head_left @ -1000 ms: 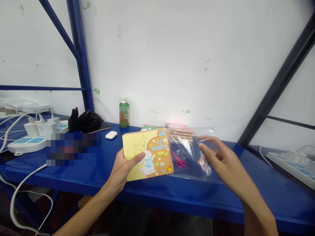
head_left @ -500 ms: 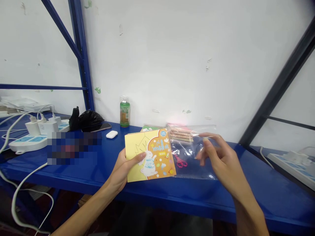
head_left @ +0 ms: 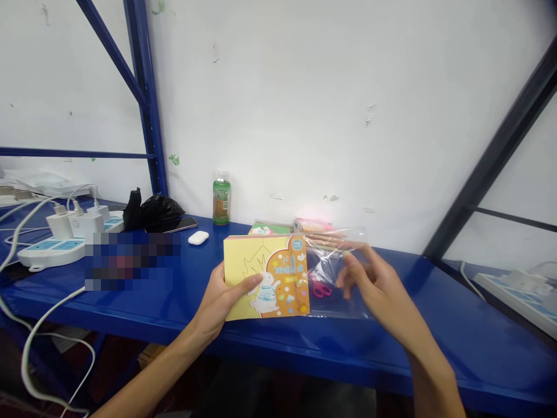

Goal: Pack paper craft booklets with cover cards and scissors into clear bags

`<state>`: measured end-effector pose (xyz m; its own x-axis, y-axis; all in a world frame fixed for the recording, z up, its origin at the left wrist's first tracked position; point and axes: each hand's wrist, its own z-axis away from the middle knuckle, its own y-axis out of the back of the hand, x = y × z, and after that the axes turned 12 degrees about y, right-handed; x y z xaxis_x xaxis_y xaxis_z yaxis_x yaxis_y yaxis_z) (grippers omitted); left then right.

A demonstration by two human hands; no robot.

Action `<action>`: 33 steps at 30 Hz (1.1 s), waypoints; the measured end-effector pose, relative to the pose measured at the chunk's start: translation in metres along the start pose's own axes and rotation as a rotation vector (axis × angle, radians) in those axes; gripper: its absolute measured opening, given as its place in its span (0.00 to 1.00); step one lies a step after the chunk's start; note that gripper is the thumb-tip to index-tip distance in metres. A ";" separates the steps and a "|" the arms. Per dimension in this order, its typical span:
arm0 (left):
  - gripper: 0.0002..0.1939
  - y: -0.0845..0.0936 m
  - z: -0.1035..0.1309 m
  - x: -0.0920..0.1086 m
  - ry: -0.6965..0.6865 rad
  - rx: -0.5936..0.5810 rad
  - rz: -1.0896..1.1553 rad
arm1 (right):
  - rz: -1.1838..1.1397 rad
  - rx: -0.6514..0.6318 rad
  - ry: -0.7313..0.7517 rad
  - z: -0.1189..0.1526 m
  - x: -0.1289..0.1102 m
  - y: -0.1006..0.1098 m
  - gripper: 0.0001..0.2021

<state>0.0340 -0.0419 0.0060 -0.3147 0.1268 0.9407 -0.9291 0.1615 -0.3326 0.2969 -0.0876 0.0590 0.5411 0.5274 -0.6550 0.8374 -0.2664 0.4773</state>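
Note:
My left hand (head_left: 221, 293) grips the left side of a yellow and orange paper booklet (head_left: 285, 284) with a white rabbit on it, thumb on top. The fingers of my right hand (head_left: 363, 273) are closed on a clear plastic bag (head_left: 339, 305), to the right of the booklet. The booklet's right edge meets the bag's left side; whether it is inside cannot be told. Pink scissors (head_left: 321, 289) show through the plastic. Behind lie brownish sticks (head_left: 326, 239), a green item (head_left: 272, 228) and a pink packet (head_left: 311, 224).
On the blue table (head_left: 174, 302) are a green-labelled bottle (head_left: 221, 200), a white case (head_left: 198, 237), a phone (head_left: 172, 225), a black bag (head_left: 159, 208) and a power strip (head_left: 54, 252) with cables at left. Another power strip (head_left: 522, 296) lies at right.
My right hand has moved left, bringing the plastic closer to the booklet. The booklet has turned slightly and its right part now looks glossier.

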 end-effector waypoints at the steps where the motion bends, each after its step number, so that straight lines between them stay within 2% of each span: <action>1: 0.28 0.000 0.000 0.000 -0.004 0.014 0.000 | 0.000 -0.014 -0.007 0.000 0.001 -0.002 0.19; 7: 0.31 0.000 0.001 0.001 -0.028 0.033 0.015 | 0.038 -0.038 -0.016 0.000 0.003 -0.006 0.20; 9: 0.31 -0.001 0.002 0.002 -0.043 0.038 0.014 | 0.144 0.036 -0.007 0.000 0.002 -0.004 0.22; 11: 0.30 -0.003 0.003 0.003 -0.091 0.072 -0.013 | 0.298 0.196 0.057 0.001 -0.001 -0.003 0.28; 13: 0.28 -0.004 0.005 0.003 -0.183 0.149 -0.093 | 0.445 0.362 0.190 0.001 -0.007 -0.004 0.35; 15: 0.21 -0.004 0.008 0.004 -0.302 0.248 -0.234 | 0.559 0.428 0.332 0.003 -0.015 -0.005 0.38; 17: 0.10 -0.003 0.013 0.005 -0.460 0.289 -0.396 | 0.633 0.365 0.434 0.006 -0.025 -0.006 0.33; 19: 0.05 -0.001 0.020 0.008 -0.668 0.208 -0.500 | 0.656 0.231 0.507 0.010 -0.033 -0.008 0.25; 22: 0.16 0.003 0.031 0.015 -0.957 0.010 -0.549 | 0.597 0.058 0.609 0.014 -0.040 -0.011 0.15; 24: 0.19 0.006 0.037 0.019 -1.043 -0.036 -0.601 | 0.536 -0.013 0.665 0.015 -0.042 -0.014 0.12; 26: 0.19 0.008 0.040 0.021 -1.074 -0.009 -0.659 | 0.492 -0.036 0.684 0.015 -0.042 -0.017 0.11; 28: 0.22 0.008 0.041 0.020 -1.086 0.075 -0.669 | 0.465 0.009 0.658 0.014 -0.042 -0.021 0.11; 30: 0.28 0.005 0.041 0.020 -1.078 0.163 -0.620 | 0.428 0.087 0.599 0.013 -0.043 -0.024 0.09; 33: 0.39 -0.002 0.039 0.020 -1.039 0.235 -0.524 | 0.316 0.175 0.483 0.012 -0.043 -0.028 0.03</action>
<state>0.0217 -0.0775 0.0280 0.2085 -0.7737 0.5982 -0.9704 -0.2399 0.0279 0.2513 -0.1123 0.0673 0.7041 0.6967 -0.1369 0.6640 -0.5777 0.4748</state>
